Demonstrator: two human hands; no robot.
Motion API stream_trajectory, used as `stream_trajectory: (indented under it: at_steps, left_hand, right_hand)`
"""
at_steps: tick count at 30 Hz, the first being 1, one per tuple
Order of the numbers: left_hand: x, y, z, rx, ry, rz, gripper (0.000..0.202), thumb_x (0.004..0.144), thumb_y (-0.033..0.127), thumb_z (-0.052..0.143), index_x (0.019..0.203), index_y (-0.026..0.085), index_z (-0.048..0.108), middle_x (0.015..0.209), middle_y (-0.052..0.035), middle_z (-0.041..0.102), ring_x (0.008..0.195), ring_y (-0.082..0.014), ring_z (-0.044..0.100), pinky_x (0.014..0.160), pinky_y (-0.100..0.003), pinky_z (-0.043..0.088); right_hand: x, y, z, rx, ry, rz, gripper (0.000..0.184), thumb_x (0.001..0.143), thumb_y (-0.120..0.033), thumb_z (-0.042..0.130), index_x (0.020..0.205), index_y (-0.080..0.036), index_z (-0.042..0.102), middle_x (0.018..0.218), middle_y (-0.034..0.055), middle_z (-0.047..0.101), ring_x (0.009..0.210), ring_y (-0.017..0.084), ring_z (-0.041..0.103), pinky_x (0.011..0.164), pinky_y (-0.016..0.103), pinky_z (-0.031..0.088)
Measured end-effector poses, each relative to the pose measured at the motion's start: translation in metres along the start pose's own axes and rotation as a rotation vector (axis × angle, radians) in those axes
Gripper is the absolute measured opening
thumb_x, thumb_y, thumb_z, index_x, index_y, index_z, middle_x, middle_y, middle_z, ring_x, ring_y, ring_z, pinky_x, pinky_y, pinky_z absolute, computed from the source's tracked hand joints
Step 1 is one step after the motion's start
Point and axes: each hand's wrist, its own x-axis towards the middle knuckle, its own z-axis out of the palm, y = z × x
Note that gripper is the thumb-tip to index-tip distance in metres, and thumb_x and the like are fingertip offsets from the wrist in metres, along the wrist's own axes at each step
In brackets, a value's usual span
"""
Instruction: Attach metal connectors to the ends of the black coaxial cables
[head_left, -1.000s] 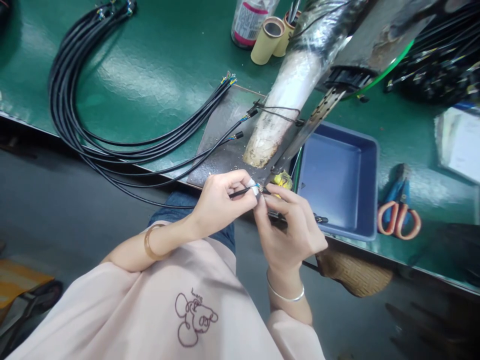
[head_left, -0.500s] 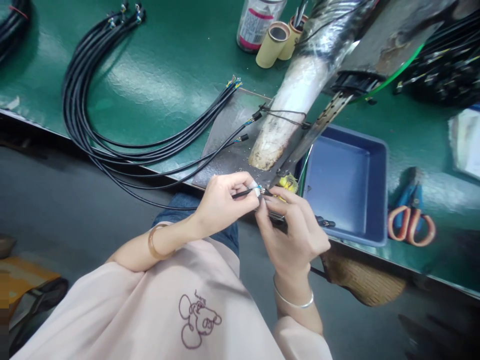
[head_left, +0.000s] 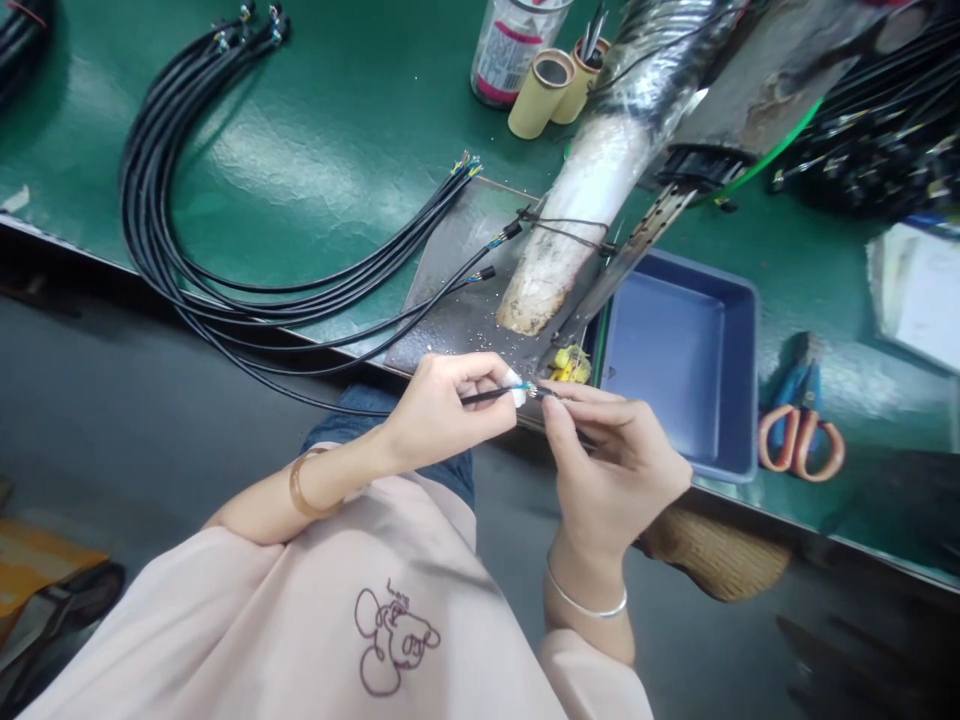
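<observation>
A black cable [head_left: 484, 396] is pinched in my left hand [head_left: 442, 405], which has a white wrap on one fingertip. Thin coloured wires, one of them blue, come out of the cable end between my hands. My right hand [head_left: 611, 460] grips a small black connector [head_left: 546, 393] at the ends of these wires, between thumb and fingers. How far each wire sits inside the connector is too small to make out. The cable runs back left into a curved bundle of black cables [head_left: 146, 200] on the table; two cable ends near my hands carry black connectors [head_left: 487, 273].
A blue tray [head_left: 675, 350] lies right of a foil-wrapped duct [head_left: 570, 230] that slants down over a dark plate [head_left: 450, 260]. Orange-handled pliers [head_left: 802, 440] rest beyond the tray. Cardboard tubes [head_left: 541, 95] and a plastic jar [head_left: 510, 50] stand at the back.
My right hand has shifted slightly right, and its fingers have straightened along the connector. My left hand stays almost in place with the cable. The view has moved a little.
</observation>
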Motion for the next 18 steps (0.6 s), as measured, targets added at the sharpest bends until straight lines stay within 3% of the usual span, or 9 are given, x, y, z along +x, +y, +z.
stream_trajectory:
  at_steps: [3,8,11,13,15,18]
  left_hand:
    - [0.0,0.003,-0.005,-0.098,-0.056,-0.053,0.012,0.077,0.024,0.065,0.075,0.013,0.062,0.058,0.0046,0.048,0.052,-0.0046,0.036,0.049,-0.018,0.031]
    - [0.002,0.005,-0.011,-0.208,-0.153,-0.081,0.016,0.081,0.026,0.069,0.077,0.013,0.06,0.06,0.0022,0.056,0.053,-0.0054,0.047,0.051,-0.016,0.04]
    - [0.002,0.002,-0.011,-0.245,-0.143,-0.096,0.019,0.079,0.026,0.073,0.076,0.013,0.059,0.059,0.0029,0.057,0.052,-0.0049,0.048,0.052,-0.016,0.043]
    - [0.001,0.001,-0.011,-0.243,-0.124,-0.106,0.02,0.078,0.026,0.075,0.076,0.013,0.06,0.059,0.0032,0.057,0.051,-0.0047,0.048,0.052,-0.016,0.042]
    - [0.0,0.001,-0.01,-0.228,-0.109,-0.103,0.02,0.078,0.027,0.075,0.077,0.013,0.061,0.061,0.0027,0.058,0.052,-0.0049,0.048,0.051,-0.016,0.041]
    - [-0.001,0.001,-0.009,-0.197,-0.1,-0.082,0.018,0.078,0.026,0.072,0.076,0.013,0.06,0.062,0.0023,0.057,0.054,-0.0052,0.048,0.051,-0.016,0.04]
  right_hand:
    - [0.004,0.001,-0.002,0.156,-0.04,0.084,0.013,0.084,-0.018,0.076,0.076,-0.019,0.065,0.083,0.0033,0.078,0.074,0.017,0.077,0.064,0.026,0.065]
    - [0.006,0.009,0.0,0.267,-0.059,0.08,0.019,0.084,-0.025,0.077,0.074,-0.019,0.062,0.081,0.0033,0.078,0.068,0.016,0.076,0.058,0.024,0.062]
    - [-0.001,0.012,-0.001,0.139,0.139,0.003,0.004,0.089,-0.021,0.071,0.089,-0.02,0.068,0.08,0.0,0.077,0.057,0.013,0.072,0.049,0.022,0.055]
    - [-0.007,0.01,-0.005,-0.027,0.205,-0.09,0.015,0.092,-0.017,0.066,0.104,-0.023,0.071,0.068,-0.0049,0.073,0.043,0.009,0.061,0.042,0.02,0.045]
    - [-0.01,0.007,-0.009,-0.21,0.124,-0.193,0.024,0.091,-0.016,0.067,0.111,-0.027,0.074,0.06,-0.0074,0.069,0.038,0.007,0.054,0.042,0.02,0.041]
    - [-0.01,0.003,-0.011,-0.369,-0.025,-0.314,0.025,0.089,-0.018,0.07,0.112,-0.029,0.076,0.065,-0.0052,0.073,0.042,0.008,0.058,0.048,0.02,0.046]
